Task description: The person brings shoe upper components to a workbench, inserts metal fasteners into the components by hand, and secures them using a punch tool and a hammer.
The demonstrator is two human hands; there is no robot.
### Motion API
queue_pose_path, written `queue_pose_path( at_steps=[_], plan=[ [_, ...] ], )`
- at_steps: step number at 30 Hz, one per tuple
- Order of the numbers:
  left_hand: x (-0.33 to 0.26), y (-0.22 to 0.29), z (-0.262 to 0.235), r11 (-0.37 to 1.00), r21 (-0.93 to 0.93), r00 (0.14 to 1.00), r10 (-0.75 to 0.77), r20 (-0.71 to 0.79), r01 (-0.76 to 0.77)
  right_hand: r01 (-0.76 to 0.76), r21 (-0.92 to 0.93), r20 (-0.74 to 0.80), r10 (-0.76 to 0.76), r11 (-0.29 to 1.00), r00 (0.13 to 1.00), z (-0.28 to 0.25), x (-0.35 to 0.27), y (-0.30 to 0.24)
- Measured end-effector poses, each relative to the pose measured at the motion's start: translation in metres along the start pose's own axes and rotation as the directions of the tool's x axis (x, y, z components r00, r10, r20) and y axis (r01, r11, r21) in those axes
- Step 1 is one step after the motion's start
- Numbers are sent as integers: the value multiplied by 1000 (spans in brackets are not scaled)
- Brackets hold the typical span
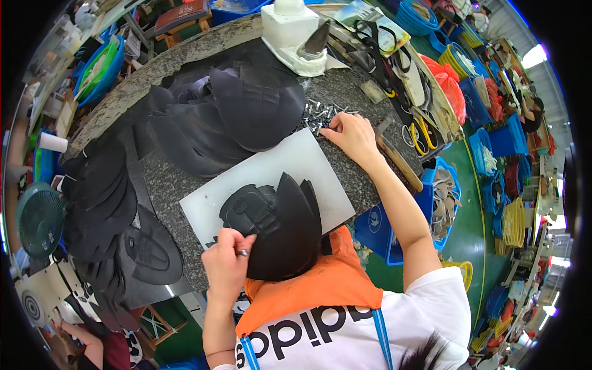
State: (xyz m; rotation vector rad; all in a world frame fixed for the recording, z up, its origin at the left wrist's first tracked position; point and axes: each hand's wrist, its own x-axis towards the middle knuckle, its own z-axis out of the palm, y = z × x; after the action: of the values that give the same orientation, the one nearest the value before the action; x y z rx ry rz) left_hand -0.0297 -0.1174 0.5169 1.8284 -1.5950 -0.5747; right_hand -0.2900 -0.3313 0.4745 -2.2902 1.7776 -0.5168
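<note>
My right hand [353, 137] is at the edge of a heap of small metal pieces [317, 114], its fingertips pinched together. Whatever is between them is too small to make out. My left hand [225, 262] is closed at the near left edge of a black molded shoe-upper piece [277, 240]. A small metal piece [243, 252] pokes out from its fingers. The black piece lies curved over the near part of a white board [296, 163], against my orange apron [308, 296].
A wooden-handled hammer [401, 163] lies right of my right hand, near yellow-handled scissors [422, 135]. Stacked black pieces [259, 105] cover the far table, with more [98, 203] at left. A white stand [290, 34] rises behind. Blue bins [425, 203] stand at right; another person's arm [86, 342] shows lower left.
</note>
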Motion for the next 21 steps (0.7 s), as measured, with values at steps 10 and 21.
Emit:
queue_pose_path(
  at_steps=[10,21],
  plan=[
    [0,9,17,979,-202,999,37,-10,-39,65,262,30,-75,963,997,8,-6,-4],
    [10,20,29,814,-576,997,-42,59,68,-239,928,328,-324,285,888,-6,-88,-118]
  ],
)
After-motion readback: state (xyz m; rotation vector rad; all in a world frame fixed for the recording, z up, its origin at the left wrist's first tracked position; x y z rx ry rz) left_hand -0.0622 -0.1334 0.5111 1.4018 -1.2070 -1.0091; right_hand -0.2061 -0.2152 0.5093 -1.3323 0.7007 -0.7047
